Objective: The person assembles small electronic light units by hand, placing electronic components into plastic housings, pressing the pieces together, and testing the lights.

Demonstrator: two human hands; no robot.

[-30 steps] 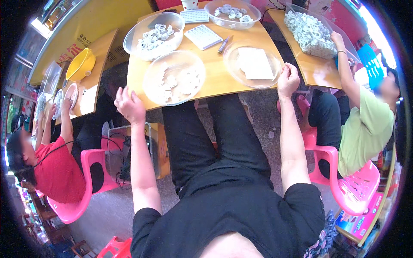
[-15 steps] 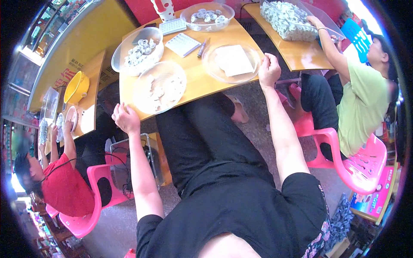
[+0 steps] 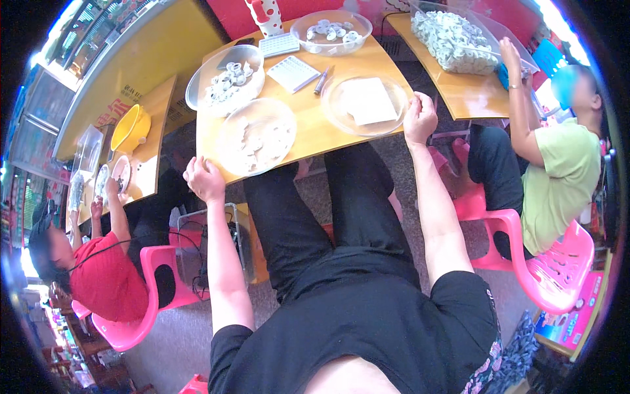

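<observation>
My left hand [image 3: 205, 179] is at the near left corner of the wooden table [image 3: 308, 141], its fingers curled around the edge. At the right corner my right hand [image 3: 420, 119] is closed on the edge in the same way. Closest to the left hand is a clear round dish [image 3: 287, 152] with small pale pieces in it. Beside the right hand stands another clear dish [image 3: 333, 121], holding a white square sheet or pad [image 3: 373, 102]. A marker pen [image 3: 321, 81] and a white gridded tray [image 3: 293, 74] lie between the dishes.
Farther back are a clear bowl [image 3: 194, 98] and a basin [image 3: 295, 33] of small ring-like parts, plus a polka-dot cup [image 3: 266, 16]. Co-workers sit on pink chairs: one in red [image 3: 108, 282] at left, one in green [image 3: 564, 157] at right, near a bin of pale parts [image 3: 453, 43].
The whole scene has shifted slightly right and down in view. My legs have spread apart under the table. Both hands stay at the table corners. The co-worker in green has raised a hand.
</observation>
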